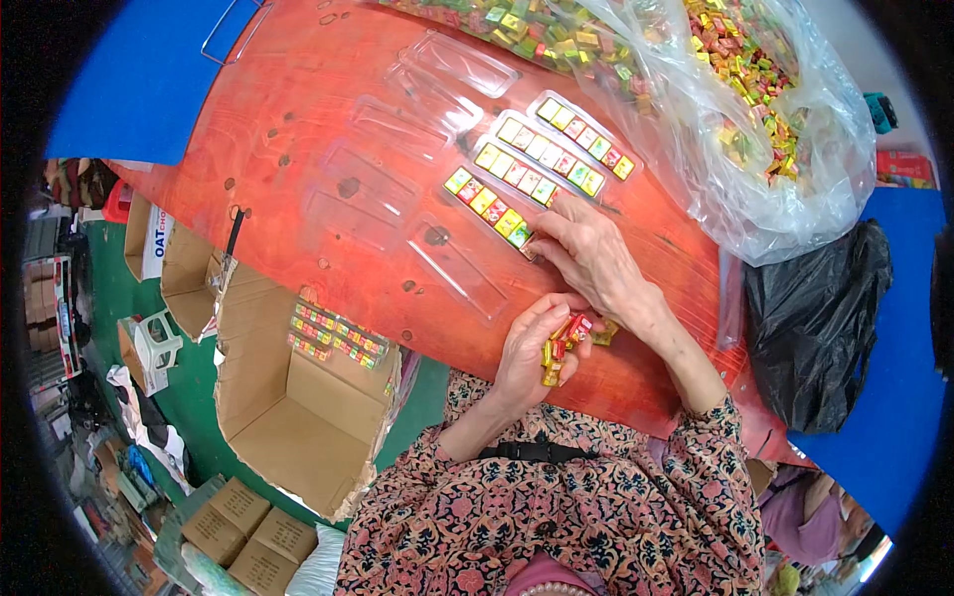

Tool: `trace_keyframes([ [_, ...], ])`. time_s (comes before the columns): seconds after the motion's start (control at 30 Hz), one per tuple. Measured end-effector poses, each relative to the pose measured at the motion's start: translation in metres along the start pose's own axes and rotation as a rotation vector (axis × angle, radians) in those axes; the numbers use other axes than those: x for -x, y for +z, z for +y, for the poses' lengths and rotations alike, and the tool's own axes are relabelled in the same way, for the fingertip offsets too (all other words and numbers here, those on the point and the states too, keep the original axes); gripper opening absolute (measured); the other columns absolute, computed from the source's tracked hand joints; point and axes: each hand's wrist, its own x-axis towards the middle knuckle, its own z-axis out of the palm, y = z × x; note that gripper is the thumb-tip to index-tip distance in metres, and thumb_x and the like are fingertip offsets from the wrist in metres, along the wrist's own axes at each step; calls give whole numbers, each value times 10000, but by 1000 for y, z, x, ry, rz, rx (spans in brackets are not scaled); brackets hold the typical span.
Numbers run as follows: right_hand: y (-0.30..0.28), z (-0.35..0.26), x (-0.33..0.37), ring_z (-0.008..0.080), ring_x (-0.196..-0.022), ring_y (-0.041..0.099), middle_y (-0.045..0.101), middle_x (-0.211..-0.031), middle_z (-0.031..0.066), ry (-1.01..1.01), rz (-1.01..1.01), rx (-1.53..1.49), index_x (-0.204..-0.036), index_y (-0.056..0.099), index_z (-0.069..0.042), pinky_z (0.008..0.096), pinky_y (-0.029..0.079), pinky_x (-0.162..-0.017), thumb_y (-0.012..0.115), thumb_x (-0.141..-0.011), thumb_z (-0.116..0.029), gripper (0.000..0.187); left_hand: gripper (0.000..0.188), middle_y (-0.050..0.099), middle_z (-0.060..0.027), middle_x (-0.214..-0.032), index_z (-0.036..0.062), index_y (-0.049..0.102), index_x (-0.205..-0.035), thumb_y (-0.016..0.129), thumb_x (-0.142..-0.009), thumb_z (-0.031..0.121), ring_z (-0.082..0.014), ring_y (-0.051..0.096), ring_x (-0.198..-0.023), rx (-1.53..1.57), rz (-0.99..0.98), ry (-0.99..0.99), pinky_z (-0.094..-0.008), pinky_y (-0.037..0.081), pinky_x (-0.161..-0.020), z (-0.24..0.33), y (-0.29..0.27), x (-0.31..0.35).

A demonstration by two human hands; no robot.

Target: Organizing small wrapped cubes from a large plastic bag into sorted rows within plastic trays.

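Observation:
My left hand (535, 350) is closed around a handful of small wrapped candies (568, 343) in red, yellow and gold, held just above the table's near side. Beyond it, my right hand (593, 248) reaches over the lower end of the nearest filled row (489, 207), its fingertips pressed together there; what they hold is hidden. That row and three more rows of candies (584, 134) lie side by side in clear plastic trays. Several clear trays without candies (457, 268) lie to their left. A few gold candies (604, 332) show beside my left hand.
A big clear bag of candies (755, 89) stands at the far right of the red table (298, 129). A black plastic bag (820, 328) hangs at the right. Below the table's left edge, an open cardboard box (298, 417) holds packed trays (338, 336). Closed cartons (253, 536) sit at lower left.

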Motion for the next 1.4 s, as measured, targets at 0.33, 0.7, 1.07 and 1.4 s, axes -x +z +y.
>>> trace_keyframes([
  [0.33,-5,9,1,297,-736,539,507,-785,119,-7,92,-25,-895,611,-34,388,439,-636,651,-754,-60,149,266,615,-180,-942,-1,486,-1091,402,-965,217,-116,575,-645,17,-29,8,-189,414,-389,-1,-1,1],
  [0.7,11,0,0,280,-775,524,480,-784,112,-13,30,75,-957,595,-27,385,436,-659,677,-714,-65,259,162,621,-147,-874,63,458,-978,428,-961,221,-124,584,-635,14,-6,27,-181,393,-367,-1,0,1],
  [1.07,13,-2,1,287,-759,519,490,-777,126,16,17,62,-915,607,5,392,423,-655,671,-706,-33,222,165,593,-103,-782,49,475,-991,464,-948,209,-131,584,-599,20,3,39,-185,377,-346,-3,-2,2],
  [1.4,18,3,-1,309,-762,520,494,-788,145,61,111,-29,-949,604,25,405,419,-670,664,-713,-21,247,214,590,-97,-786,24,491,-1029,446,-953,219,-111,564,-588,-20,0,30,-183,377,-355,-1,3,3],
])
